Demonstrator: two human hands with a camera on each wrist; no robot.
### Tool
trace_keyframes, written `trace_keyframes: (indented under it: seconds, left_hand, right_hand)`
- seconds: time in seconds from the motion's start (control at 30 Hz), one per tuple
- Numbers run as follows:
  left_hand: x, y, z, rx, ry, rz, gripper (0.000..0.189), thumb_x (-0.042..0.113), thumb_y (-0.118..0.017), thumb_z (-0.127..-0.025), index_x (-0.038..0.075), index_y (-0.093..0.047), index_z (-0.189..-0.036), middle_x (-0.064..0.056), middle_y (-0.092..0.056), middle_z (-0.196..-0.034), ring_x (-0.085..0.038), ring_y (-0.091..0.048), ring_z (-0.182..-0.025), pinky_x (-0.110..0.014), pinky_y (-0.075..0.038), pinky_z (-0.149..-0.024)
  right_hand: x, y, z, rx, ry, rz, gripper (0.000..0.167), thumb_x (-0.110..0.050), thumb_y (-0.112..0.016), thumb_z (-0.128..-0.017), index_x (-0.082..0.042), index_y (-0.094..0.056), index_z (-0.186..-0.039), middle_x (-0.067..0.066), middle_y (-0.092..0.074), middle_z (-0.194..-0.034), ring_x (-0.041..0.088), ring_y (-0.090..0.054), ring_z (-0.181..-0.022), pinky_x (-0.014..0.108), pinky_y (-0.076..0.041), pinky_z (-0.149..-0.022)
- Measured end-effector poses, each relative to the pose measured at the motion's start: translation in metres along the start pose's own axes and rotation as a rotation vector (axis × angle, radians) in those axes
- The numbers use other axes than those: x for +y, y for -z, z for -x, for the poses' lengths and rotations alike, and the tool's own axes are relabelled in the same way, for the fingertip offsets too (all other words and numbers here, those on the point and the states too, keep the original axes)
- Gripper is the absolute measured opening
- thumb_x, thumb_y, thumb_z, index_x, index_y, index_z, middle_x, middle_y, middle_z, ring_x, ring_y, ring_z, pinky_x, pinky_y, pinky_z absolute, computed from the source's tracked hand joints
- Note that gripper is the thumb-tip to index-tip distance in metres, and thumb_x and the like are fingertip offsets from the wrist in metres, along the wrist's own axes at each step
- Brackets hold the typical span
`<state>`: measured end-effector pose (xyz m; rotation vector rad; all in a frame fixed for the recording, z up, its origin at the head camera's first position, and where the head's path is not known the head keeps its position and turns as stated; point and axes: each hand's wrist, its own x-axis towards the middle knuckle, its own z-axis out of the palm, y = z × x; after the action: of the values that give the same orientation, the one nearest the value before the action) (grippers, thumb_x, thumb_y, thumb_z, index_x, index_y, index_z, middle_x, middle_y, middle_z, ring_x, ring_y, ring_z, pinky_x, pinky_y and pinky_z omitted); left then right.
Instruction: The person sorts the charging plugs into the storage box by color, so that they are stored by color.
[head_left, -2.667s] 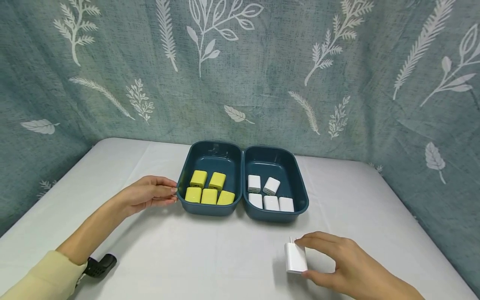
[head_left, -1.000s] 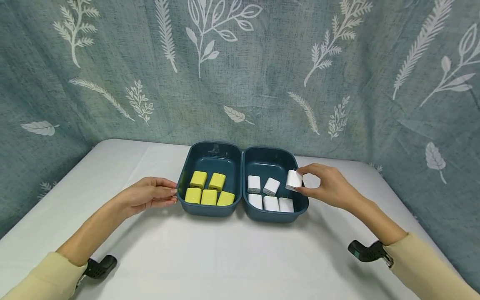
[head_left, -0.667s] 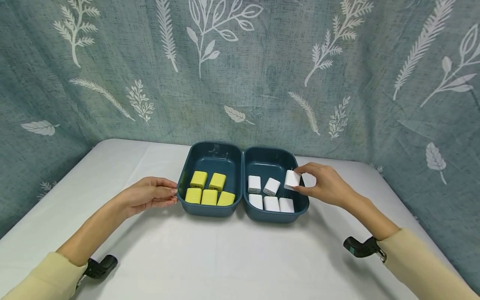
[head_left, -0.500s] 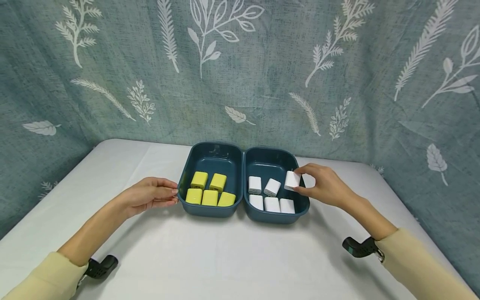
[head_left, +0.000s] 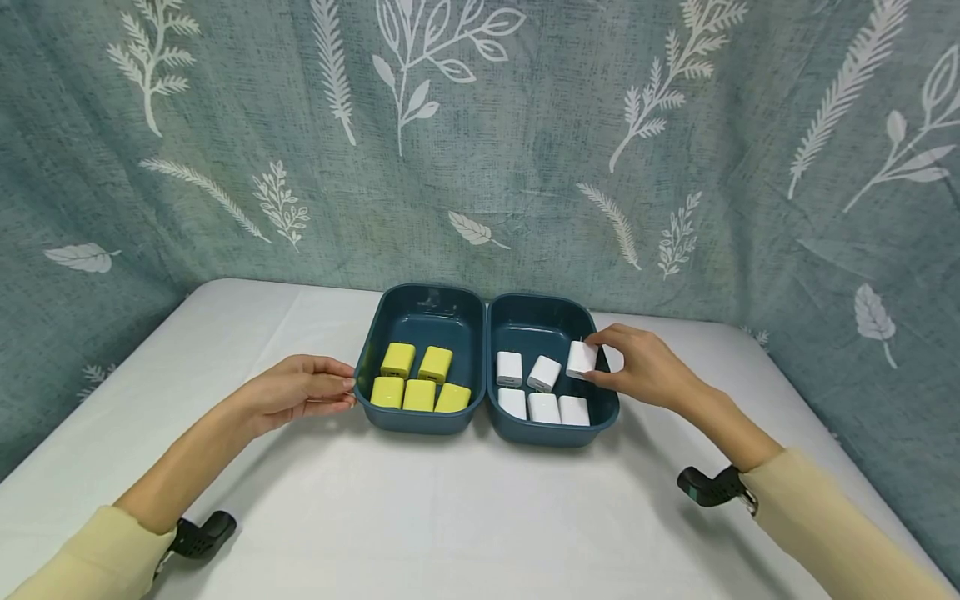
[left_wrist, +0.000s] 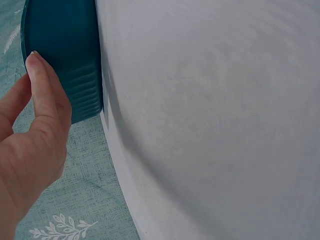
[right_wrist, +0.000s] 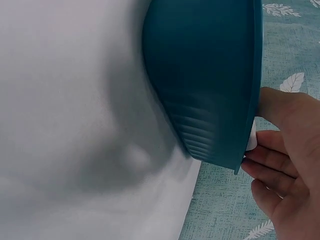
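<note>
In the head view my right hand [head_left: 645,362] pinches a white phone charger plug [head_left: 581,359] between thumb and fingers, inside the right bin near its right wall. The right wrist view shows only a sliver of that plug behind the rim, beside my right hand [right_wrist: 292,150]. Several other white charger plugs [head_left: 543,408] sit in the same dark teal bin [head_left: 547,433]. Straight fingers of my left hand [head_left: 296,387] touch the outer left side of the other bin [head_left: 416,422], which holds several yellow charger plugs [head_left: 418,395]. In the left wrist view my left hand [left_wrist: 42,120] rests its fingertips against that bin's wall.
The two bins stand side by side, touching at their rims, toward the back of a white-covered table [head_left: 435,508]. A patterned green curtain [head_left: 540,125] hangs close behind them. Each forearm wears a black wrist camera [head_left: 201,535].
My right hand has carried the white charger plug from in front of the bins into the right bin, and lately shifted it slightly left. The left hand has stayed in place.
</note>
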<state>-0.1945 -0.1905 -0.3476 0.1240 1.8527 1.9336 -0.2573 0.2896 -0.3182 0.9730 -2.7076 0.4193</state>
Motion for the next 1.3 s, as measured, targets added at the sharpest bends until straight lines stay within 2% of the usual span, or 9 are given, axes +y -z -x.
trace_keyframes:
  seconds: [0.13,0.47,0.83,1.3]
  left_hand:
    - [-0.001,0.001,0.0,0.003,0.005,-0.005,0.031,0.001,-0.055,-0.1,-0.013,-0.045,-0.126,-0.012,-0.069,-0.097,-0.02,-0.07,-0.092,-0.032,-0.057,-0.089]
    - [-0.001,0.001,0.0,-0.007,-0.002,-0.01,0.032,0.002,-0.056,-0.1,-0.013,-0.046,-0.126,-0.012,-0.068,-0.098,-0.019,-0.07,-0.091,-0.031,-0.058,-0.087]
    - [-0.002,0.001,-0.002,-0.001,-0.005,-0.007,0.031,0.001,-0.056,-0.099,-0.014,-0.046,-0.125,-0.012,-0.069,-0.097,-0.021,-0.07,-0.092,-0.03,-0.058,-0.086]
    - [0.0,0.001,-0.001,-0.009,-0.004,-0.018,0.03,0.001,-0.055,-0.1,-0.013,-0.046,-0.124,-0.012,-0.068,-0.098,-0.02,-0.07,-0.092,-0.03,-0.058,-0.086]
  right_hand:
    - [-0.001,0.0,-0.002,-0.018,0.004,0.03,0.047,-0.023,-0.083,-0.082,0.0,-0.067,-0.119,0.013,-0.067,-0.112,0.033,-0.065,-0.1,0.049,-0.056,-0.082]
    - [-0.002,0.002,0.002,-0.042,0.001,0.016,0.043,-0.017,-0.08,-0.086,0.002,-0.066,-0.121,0.015,-0.067,-0.115,0.034,-0.064,-0.101,0.051,-0.055,-0.084]
    - [-0.004,0.002,0.009,0.006,-0.02,-0.026,0.042,-0.016,-0.079,-0.086,0.0,-0.066,-0.123,0.014,-0.067,-0.117,0.035,-0.062,-0.11,0.053,-0.053,-0.091]
    - [-0.022,0.002,0.027,0.044,0.01,-0.074,0.04,-0.018,-0.076,-0.089,-0.003,-0.066,-0.124,0.011,-0.067,-0.12,0.032,-0.063,-0.111,0.052,-0.054,-0.09]
